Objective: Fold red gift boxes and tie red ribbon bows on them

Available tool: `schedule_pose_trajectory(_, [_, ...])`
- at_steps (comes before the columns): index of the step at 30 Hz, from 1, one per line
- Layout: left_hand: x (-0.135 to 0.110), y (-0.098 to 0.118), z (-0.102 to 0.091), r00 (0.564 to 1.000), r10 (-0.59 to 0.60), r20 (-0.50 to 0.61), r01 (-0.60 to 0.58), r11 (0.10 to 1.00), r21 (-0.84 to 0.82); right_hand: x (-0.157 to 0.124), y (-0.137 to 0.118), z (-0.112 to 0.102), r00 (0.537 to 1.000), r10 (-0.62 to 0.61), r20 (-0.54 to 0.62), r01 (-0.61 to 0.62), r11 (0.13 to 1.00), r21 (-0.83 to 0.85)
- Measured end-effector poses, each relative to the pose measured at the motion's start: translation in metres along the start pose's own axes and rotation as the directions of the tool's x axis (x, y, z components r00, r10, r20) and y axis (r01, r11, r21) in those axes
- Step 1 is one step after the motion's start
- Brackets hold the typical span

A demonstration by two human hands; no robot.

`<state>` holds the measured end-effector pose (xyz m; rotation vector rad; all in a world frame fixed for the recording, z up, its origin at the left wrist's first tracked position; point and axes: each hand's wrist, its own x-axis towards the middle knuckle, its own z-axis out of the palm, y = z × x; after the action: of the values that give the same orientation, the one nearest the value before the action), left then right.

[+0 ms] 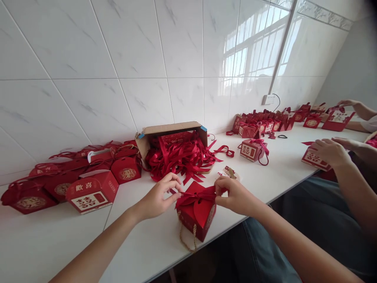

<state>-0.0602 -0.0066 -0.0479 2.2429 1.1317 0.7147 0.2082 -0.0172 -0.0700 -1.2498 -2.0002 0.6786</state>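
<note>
A red gift box (pixel 194 218) with folded petal flaps stands at the table's front edge, a twisted gold cord handle (pixel 182 236) hanging down its side. Red ribbon (pixel 196 195) runs across its top. My left hand (pixel 160 196) pinches the ribbon at the left, thumb against fingers. At the right, my right hand (pixel 234 194) grips the ribbon's other side between thumb and curled fingers. Just behind the box, a cardboard carton (pixel 143 147) lies open toward me, spilling a heap of red ribbons (pixel 179 155). A small printed tag (pixel 229 173) lies beyond my right hand.
Several red boxes (pixel 91 190) crowd the table's left side. A ribboned box (pixel 250 151) stands right of the carton, with a row of others (pixel 265 124) along the tiled wall. Co-workers' hands (pixel 331 151) handle boxes at the right. A socket strip (pixel 268 99) is on the wall.
</note>
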Motion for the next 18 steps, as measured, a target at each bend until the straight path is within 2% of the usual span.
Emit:
schedule_pose_trajectory(4, [0.0,0.005,0.006,0.985,-0.026,0.168,0.075,0.955,-0.288,-0.004,-0.005,0.009,0.98,-0.057,-0.192,0.025,0.986,-0.166])
schedule_pose_trajectory(7, [0.002,0.004,0.009,0.988,-0.017,0.153,0.062,0.954,-0.295,-0.013,-0.009,0.014,0.968,-0.099,-0.23,0.047,0.974,-0.22])
schedule_pose_trajectory(10, [0.006,-0.001,0.009,0.999,0.048,0.016,-0.048,0.999,-0.012,-0.024,-0.012,0.016,0.971,-0.148,-0.19,0.095,0.961,-0.26])
schedule_pose_trajectory(13, [0.01,-0.011,0.007,0.984,0.17,-0.053,-0.142,0.928,0.344,-0.032,-0.015,0.019,0.973,-0.171,-0.157,0.12,0.949,-0.292])
schedule_pose_trajectory(15, [0.01,-0.018,0.007,0.97,0.234,-0.063,-0.177,0.861,0.477,-0.035,-0.016,0.021,0.973,-0.178,-0.149,0.128,0.946,-0.297])
schedule_pose_trajectory(18, [0.009,-0.026,0.008,0.955,0.284,-0.085,-0.189,0.805,0.562,-0.036,-0.018,0.023,0.972,-0.187,-0.144,0.137,0.944,-0.301])
